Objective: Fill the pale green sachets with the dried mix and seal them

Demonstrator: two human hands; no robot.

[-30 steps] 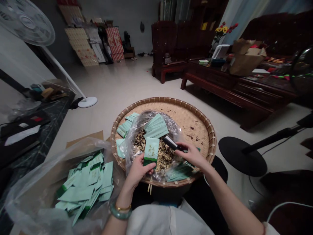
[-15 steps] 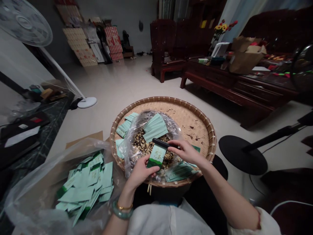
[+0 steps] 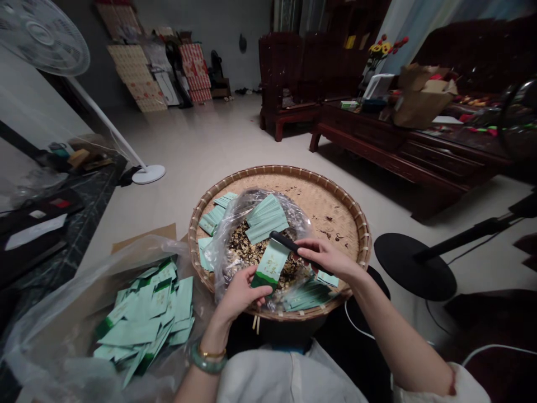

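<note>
My left hand (image 3: 243,291) pinches the green lower end of a small tea sachet (image 3: 272,262), pale green with gold print, held above the tray. My right hand (image 3: 325,257) is closed around a slim black handheld bag sealer (image 3: 289,244), which lies slanted across the sachet's top edge. Whether its jaws press on the edge cannot be seen. Beneath them sits a clear plastic bag (image 3: 220,246) of dark and yellowish dried tea mix (image 3: 243,249), with a fanned stack of sachets (image 3: 267,218) on top. More sachets (image 3: 308,294) lie by the tray's near rim.
The round woven bamboo tray (image 3: 335,193) has loose dark bits on its right side. At left, a plastic-lined box (image 3: 54,330) holds many sachets (image 3: 146,319). A white fan base (image 3: 149,174) and a black stand base (image 3: 415,266) flank the tray; a wooden table (image 3: 398,140) stands beyond.
The sealer has gone from nearly level to slanting down to the right, and my right hand has shifted slightly right. More of the sachet's upper part shows. My left hand has barely moved.
</note>
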